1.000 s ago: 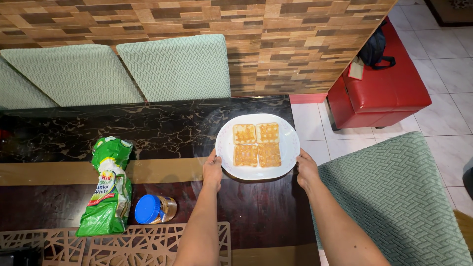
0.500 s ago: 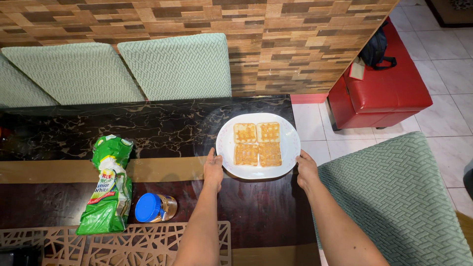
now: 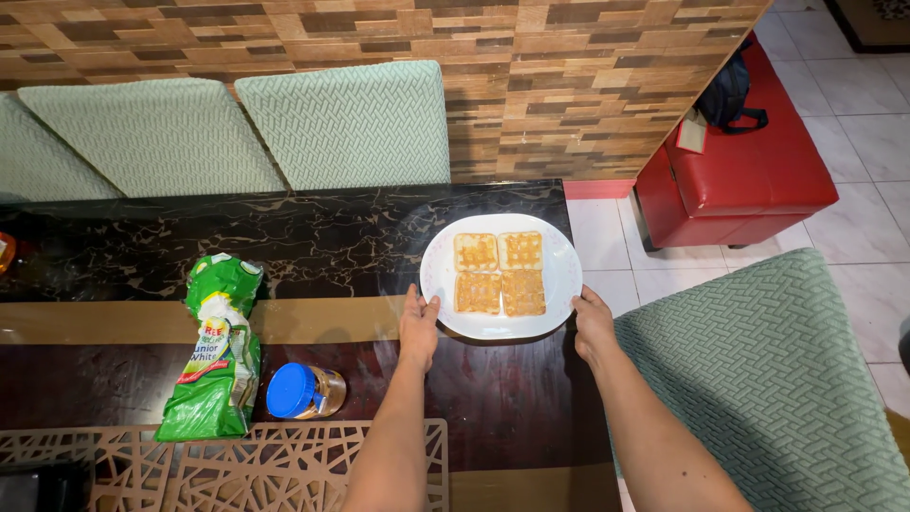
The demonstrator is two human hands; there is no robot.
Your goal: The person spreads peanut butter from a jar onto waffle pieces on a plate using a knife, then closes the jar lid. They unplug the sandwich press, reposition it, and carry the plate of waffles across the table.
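Head view, looking down on a dark marbled counter (image 3: 313, 237) with a tan band running across it.

White round plate (image 3: 445, 248) sits right of centre in the frame, at the counter's right end. On it, four square toast slices (image 3: 500, 273) in a two-by-two block, edges touching; the lower pair looks spread with something brown, the upper pair shows a paler grid pattern.

Left hand (image 3: 418, 325) at the plate's lower-left rim: thumb over the rim, fingers curled at the edge, pinching the plate. Right hand (image 3: 593, 322) at the plate's lower-right rim, fingers closed against the edge, thumb side touching the rim. Both forearms run up from the bottom of the frame.

Lower left of frame: green bread bag (image 3: 215, 346) lying lengthwise, twisted shut at its upper end. Just beside it to the right, a jar with blue lid (image 3: 303, 391) on its side, lid toward the bag. Both well apart from the plate.

Bottom edge: brown cut-out placemat (image 3: 190, 465).

Green woven chair backs (image 3: 346, 123) along the counter's far side, another green chair (image 3: 768, 379) at right. Red bench (image 3: 749, 175) on the tiled floor, upper right.
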